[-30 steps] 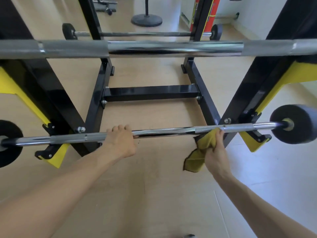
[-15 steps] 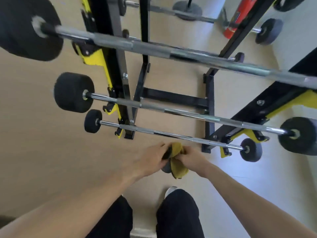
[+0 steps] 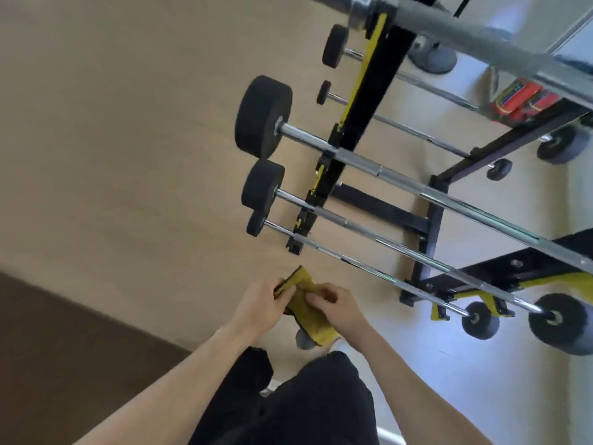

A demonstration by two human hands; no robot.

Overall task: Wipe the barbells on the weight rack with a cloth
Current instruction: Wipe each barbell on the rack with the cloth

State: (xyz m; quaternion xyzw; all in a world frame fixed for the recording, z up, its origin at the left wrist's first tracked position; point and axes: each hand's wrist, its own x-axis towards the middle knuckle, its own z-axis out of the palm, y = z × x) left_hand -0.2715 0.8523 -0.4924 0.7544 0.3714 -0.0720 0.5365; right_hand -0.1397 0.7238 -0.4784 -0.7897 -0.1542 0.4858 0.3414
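A black and yellow weight rack holds several chrome barbells with black end weights, slanting from upper left to lower right. The lowest barbell is the thinnest; a thicker one lies above it and a still thicker one above that. Both my hands hold a yellow cloth with a dark edge in front of my body, short of the rack. My left hand pinches its upper left corner. My right hand grips its middle. Neither hand touches a bar.
The wooden floor stretches to the left, with a dark mat at lower left. My black trousers and a shoe tip sit below the cloth. A red object and a round stand base lie behind the rack.
A second ago my right hand rubbed the cloth on a bar while my left gripped it. Both hands have since left the bar and now hold the cloth together; the view has swung left.
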